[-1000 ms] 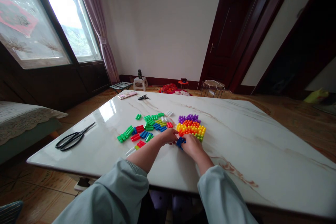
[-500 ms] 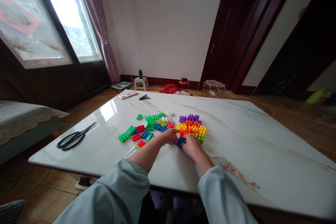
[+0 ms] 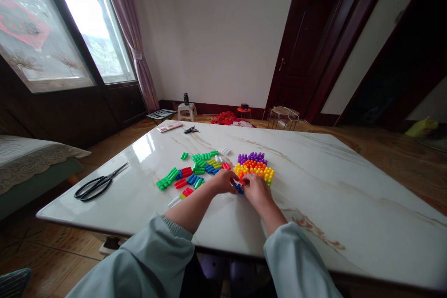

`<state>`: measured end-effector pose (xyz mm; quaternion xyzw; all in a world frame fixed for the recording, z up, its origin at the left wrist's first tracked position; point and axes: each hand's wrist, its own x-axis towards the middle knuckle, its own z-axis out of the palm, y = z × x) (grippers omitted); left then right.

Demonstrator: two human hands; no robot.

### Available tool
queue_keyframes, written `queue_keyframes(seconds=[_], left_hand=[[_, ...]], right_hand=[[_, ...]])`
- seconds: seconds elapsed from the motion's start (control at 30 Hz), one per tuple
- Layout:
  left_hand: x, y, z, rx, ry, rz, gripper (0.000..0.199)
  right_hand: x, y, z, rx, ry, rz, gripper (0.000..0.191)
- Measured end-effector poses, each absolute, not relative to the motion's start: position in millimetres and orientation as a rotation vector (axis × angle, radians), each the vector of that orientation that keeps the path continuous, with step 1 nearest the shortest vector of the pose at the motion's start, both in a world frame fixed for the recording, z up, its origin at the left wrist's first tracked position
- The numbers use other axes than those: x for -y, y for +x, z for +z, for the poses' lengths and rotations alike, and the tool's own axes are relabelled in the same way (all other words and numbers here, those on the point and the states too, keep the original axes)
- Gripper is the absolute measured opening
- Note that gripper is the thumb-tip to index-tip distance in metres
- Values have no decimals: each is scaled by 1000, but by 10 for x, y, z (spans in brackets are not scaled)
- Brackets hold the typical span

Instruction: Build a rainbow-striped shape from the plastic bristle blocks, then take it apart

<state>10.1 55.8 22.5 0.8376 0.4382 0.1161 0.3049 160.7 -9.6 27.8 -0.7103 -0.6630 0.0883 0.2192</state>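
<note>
Both my hands meet at the near left corner of a block of upright peg-like plastic pieces point(image 3: 254, 165), in rows of purple, orange, yellow and green. My left hand point(image 3: 225, 181) has its fingers curled against a small cluster of blue peg-like pieces point(image 3: 238, 188) standing on the table. Close beside it, my right hand point(image 3: 257, 191) has its thumb and fingers bent together at the block's front edge, over some orange-red pegs. What lies between the right fingertips is mostly hidden. To the left lie loose strips of green pieces point(image 3: 167, 179), with red, blue, yellow-green and clear ones among them.
Black-handled scissors point(image 3: 96, 188) lie on the left of the marble-patterned table point(image 3: 314, 172). At the far edge are a pink, flat, phone-like thing point(image 3: 169, 126) and small dark pliers or cutters point(image 3: 191, 130). Stools stand beyond, by the wall.
The blue pieces, earlier at my right fingers, now stand lower by my left fingertips. My right hand has shifted slightly up toward the block's orange-red pegs.
</note>
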Motion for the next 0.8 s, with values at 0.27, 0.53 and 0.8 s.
queue_keyframes(seconds=[0.27, 0.53, 0.8], left_hand=[[-527, 256, 161, -1297, 2366, 340, 23], [-519, 307, 153, -1350, 2342, 449, 20], [-502, 384, 118, -1357, 2276, 546, 15]], right_hand=[[153, 2012, 384, 1341, -1777, 256, 18], [169, 1973, 402, 1308, -1728, 349, 21], [159, 2014, 350, 1439, -1905, 174, 16]])
